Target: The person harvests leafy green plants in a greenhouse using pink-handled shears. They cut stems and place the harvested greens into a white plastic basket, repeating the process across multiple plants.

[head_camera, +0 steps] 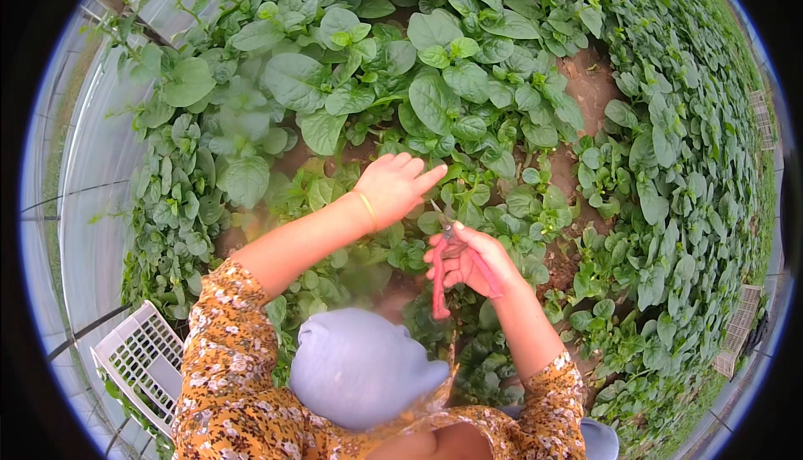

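My right hand [473,265] holds a pair of pruning shears [439,272] with red-pink handles. Their handles are spread, and the narrow metal blades point up and slightly left, a little apart. Just ahead of the blade tips, my left hand [392,187] reaches palm down over the leafy green plants [433,102], a thin yellow band around its wrist. The index finger stretches to the right among the leaves. Its fingertips' undersides are hidden, so whether a stem is pinched there does not show.
Dense foliage [677,209] fills the right side, with brown soil [590,87] showing between rows. A white plastic crate [141,366] stands at lower left by clear plastic sheeting [103,159]. Another crate [739,328] is at the far right. Light blue cloth [364,366] bulges below my hands.
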The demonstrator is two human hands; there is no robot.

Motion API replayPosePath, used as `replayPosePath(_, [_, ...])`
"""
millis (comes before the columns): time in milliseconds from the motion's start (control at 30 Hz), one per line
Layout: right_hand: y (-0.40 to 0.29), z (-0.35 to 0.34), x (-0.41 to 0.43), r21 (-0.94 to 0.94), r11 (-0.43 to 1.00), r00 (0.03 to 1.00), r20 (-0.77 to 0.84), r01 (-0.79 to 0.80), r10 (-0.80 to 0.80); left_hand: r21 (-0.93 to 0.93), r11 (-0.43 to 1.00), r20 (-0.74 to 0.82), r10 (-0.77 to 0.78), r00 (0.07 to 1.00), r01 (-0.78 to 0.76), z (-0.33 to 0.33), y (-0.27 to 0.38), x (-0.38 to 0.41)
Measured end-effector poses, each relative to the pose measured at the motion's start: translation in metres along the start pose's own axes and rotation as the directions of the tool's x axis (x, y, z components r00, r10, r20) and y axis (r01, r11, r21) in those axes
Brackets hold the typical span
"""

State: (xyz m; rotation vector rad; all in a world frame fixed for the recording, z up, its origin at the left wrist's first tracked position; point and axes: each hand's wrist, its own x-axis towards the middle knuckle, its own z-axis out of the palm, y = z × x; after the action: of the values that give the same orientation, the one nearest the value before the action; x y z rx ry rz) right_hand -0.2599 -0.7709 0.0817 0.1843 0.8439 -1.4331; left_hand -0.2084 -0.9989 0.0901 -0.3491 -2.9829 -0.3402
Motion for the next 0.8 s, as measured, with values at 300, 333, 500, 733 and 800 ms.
replayPosePath(300, [0.005, -0.002, 0.038, -0.022, 0.989, 0.955, -0.255, 0.149, -0.149, -0.294, 0.946, -0.227, -0.209, 0.951, 0.138, 0.016, -0.014, 0.008])
replayPosePath(333, [0.0, 0.002, 0.03, -0.089, 0.979, 0.947, -0.252, 0.184, -0.201, -0.485, 0.862, -0.308, -0.325, 0.894, 0.146, 0.017, -0.019, 0.0])
replayPosePath(500, [-0.042, -0.009, 0.035, -0.272, 0.917, 0.902, -0.241, 0.292, -0.359, -0.856, 0.479, -0.19, -0.643, 0.742, 0.195, 0.018, -0.014, 0.021])
replayPosePath(733, [-0.06, -0.004, 0.052, -0.273, 0.935, 0.932, -0.218, 0.227, -0.29, -0.262, 0.801, -0.138, -0.583, 0.801, 0.539, 0.048, -0.047, 0.091])
replayPosePath(800, [-0.058, -0.005, 0.053, -0.23, 0.95, 0.942, -0.211, 0.212, -0.261, -0.398, 0.665, -0.083, -0.713, 0.697, 0.632, 0.055, -0.061, 0.084])
